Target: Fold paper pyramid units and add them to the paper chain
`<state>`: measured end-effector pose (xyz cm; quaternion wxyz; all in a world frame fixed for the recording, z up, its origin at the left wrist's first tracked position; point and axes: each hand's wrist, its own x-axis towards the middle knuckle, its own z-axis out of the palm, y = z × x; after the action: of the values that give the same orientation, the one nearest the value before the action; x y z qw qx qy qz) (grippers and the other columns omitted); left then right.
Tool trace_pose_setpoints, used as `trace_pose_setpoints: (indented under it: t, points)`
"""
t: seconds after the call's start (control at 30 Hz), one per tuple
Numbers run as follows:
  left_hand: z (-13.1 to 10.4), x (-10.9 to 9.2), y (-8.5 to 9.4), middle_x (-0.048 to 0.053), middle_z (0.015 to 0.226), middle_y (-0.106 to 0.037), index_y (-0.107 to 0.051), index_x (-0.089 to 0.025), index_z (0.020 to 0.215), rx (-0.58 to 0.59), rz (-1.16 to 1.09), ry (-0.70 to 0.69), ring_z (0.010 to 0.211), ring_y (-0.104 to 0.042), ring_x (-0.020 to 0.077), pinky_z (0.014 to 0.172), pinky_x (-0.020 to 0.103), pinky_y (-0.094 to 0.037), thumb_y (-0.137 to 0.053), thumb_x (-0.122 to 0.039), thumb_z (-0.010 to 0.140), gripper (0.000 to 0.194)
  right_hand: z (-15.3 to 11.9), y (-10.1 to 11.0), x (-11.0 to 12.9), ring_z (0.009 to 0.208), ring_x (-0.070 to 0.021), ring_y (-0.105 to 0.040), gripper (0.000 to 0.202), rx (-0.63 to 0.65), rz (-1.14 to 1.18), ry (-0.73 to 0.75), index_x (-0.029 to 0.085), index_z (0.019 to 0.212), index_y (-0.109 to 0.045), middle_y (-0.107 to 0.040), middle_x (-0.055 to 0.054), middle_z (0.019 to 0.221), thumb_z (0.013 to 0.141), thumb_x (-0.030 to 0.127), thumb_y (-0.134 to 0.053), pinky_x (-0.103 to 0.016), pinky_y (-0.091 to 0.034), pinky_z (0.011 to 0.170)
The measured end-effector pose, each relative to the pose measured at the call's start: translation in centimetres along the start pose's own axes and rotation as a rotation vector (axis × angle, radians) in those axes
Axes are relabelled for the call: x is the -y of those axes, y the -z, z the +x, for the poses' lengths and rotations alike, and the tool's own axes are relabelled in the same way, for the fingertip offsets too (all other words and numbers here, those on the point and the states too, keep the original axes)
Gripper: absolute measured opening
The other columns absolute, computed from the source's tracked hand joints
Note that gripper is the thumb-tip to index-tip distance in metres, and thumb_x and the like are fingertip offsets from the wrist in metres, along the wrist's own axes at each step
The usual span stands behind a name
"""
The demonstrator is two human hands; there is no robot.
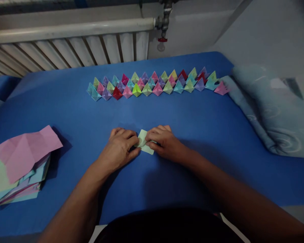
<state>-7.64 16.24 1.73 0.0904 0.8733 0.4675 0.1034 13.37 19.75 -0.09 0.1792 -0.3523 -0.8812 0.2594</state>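
Note:
A small pale green piece of folded paper lies on the blue surface between my two hands. My left hand pinches its left side with thumb and forefinger. From the right, my right hand has its curled fingers closed on the paper's other side. Part of the paper is hidden under the fingers. Beyond my hands, several folded paper pieces in pink, green, blue, purple and red stand in staggered rows.
A loose stack of coloured paper sheets lies at the left, a creased pink one on top. At the right rests a folded grey-blue blanket. Behind the blue-covered surface is a white radiator with a red-handled valve.

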Motion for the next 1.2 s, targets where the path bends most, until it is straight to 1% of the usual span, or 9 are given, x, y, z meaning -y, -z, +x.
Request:
trace_pose_setpoints:
  t: [0.23,0.47,0.63,0.8,1.03,1.2]
  points:
    - [0.1,-0.1,-0.2,0.004,0.102,-0.069,-0.068,-0.021,0.088,-0.038,0.036,-0.002,0.089,-0.058,0.0213,0.084,0.040,-0.036,-0.054,-0.026,0.090,0.015,0.1,-0.3,0.0,0.085,-0.0166,-0.050,0.006,-0.021,-0.030,-0.013,0.020,0.083,-0.063,-0.065,-0.001,0.089,0.085,0.020,-0.058,-0.034,-0.025,0.079]
    - [0.1,-0.1,-0.5,0.003,0.099,-0.069,-0.067,-0.021,0.089,-0.055,0.003,0.016,0.086,-0.057,0.0201,0.084,0.040,-0.036,-0.053,-0.025,0.090,0.015,0.3,-0.5,0.4,0.085,-0.0172,-0.050,0.009,-0.025,-0.071,-0.096,0.019,0.079,-0.060,-0.064,-0.002,0.091,0.087,0.022,-0.057,-0.034,-0.026,0.079]
    - [0.2,-0.1,-0.7,0.003,0.096,-0.067,-0.066,-0.020,0.085,-0.043,-0.054,0.091,0.088,-0.056,0.0202,0.082,0.039,-0.037,-0.054,-0.026,0.091,0.015,0.3,-0.7,0.5,0.088,-0.0176,-0.053,0.006,-0.056,-0.041,-0.119,0.019,0.080,-0.059,-0.066,-0.003,0.095,0.086,0.020,-0.057,-0.033,-0.026,0.080]
    - [0.4,0.1,-1.1,0.002,0.090,-0.064,-0.066,-0.020,0.081,-0.025,-0.097,0.192,0.084,-0.054,0.0197,0.078,0.038,-0.037,-0.057,-0.029,0.089,0.014,0.3,-1.0,0.8,0.087,-0.0168,-0.053,0.009,-0.104,-0.038,-0.140,0.019,0.077,-0.057,-0.066,-0.002,0.093,0.085,0.019,-0.059,-0.033,-0.026,0.080]
    - [0.6,0.0,-1.0,0.001,0.082,-0.060,-0.063,-0.020,0.076,-0.015,-0.158,0.305,0.083,-0.055,0.0200,0.081,0.039,-0.036,-0.062,-0.029,0.084,0.012,0.6,-1.3,1.1,0.084,-0.0166,-0.052,0.010,-0.133,-0.063,-0.185,0.019,0.074,-0.057,-0.066,-0.002,0.090,0.083,0.019,-0.060,-0.032,-0.026,0.079]
    - [0.6,0.0,-1.0,0.001,0.080,-0.059,-0.062,-0.020,0.076,-0.016,-0.170,0.327,0.083,-0.055,0.0204,0.080,0.039,-0.035,-0.063,-0.030,0.083,0.012,0.7,-1.2,1.4,0.082,-0.0167,-0.051,0.009,-0.134,-0.078,-0.204,0.018,0.074,-0.057,-0.064,-0.002,0.088,0.083,0.018,-0.059,-0.032,-0.026,0.078]
